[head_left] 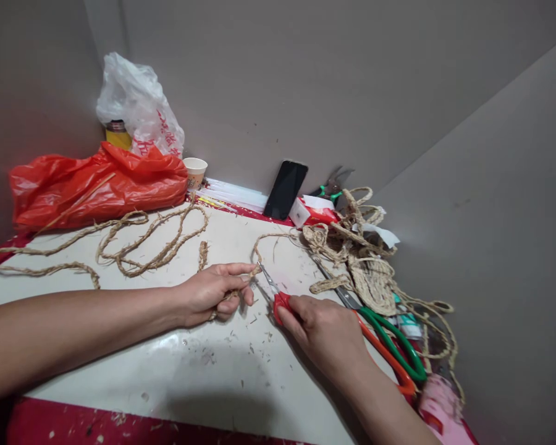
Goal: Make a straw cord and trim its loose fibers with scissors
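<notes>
My left hand (217, 290) pinches a braided straw cord (256, 272), its index finger stretched along the cord. A thin loose end of the cord curves up and away over the white board. In my right hand (324, 324) are small scissors with red handles (282, 304). Their metal tips touch or nearly touch the cord just past my left fingertips; whether the blades are parted is too small to tell. A short braided straw piece (202, 254) lies beyond my left hand. Long braided straw rope (157, 247) is looped on the board farther left.
Large scissors with green and orange handles (389, 340) lie right of my right hand. Woven straw pieces (370, 284) are heaped behind them. A phone (286, 188), pliers (334, 183), a paper cup (195, 173) and a red plastic bag (97, 185) line the wall. Straw scraps litter the white board (204, 377).
</notes>
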### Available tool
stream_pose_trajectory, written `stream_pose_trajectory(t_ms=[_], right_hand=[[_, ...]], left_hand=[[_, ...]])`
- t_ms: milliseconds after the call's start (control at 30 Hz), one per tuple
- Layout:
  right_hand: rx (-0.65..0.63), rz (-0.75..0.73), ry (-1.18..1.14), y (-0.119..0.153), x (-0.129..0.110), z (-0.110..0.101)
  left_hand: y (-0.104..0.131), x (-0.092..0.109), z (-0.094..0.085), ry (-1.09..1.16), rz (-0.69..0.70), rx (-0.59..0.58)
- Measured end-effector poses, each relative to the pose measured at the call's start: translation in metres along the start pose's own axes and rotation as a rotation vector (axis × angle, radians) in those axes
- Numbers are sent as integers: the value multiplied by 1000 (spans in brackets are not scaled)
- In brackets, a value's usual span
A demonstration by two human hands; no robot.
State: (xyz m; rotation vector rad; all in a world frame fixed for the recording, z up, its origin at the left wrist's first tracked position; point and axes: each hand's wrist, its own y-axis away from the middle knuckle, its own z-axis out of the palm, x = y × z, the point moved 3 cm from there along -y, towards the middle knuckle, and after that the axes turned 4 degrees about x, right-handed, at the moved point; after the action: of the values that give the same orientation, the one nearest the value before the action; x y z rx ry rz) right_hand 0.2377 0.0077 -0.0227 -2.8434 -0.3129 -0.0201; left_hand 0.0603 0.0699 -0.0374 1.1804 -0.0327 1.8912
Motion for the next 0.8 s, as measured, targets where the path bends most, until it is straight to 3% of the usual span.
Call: stream_pose_trajectory(t_ms=[300, 533, 800], right_hand=[[25, 144, -71, 0, 7, -3], [-24, 93, 17, -5, -5, -4], [-6, 113, -118, 0, 8, 2]], left_hand=[[-1, 3, 1, -23, 7, -15], [-2, -2, -1, -84, 42, -35], [0, 5, 3, -62, 54, -22]])
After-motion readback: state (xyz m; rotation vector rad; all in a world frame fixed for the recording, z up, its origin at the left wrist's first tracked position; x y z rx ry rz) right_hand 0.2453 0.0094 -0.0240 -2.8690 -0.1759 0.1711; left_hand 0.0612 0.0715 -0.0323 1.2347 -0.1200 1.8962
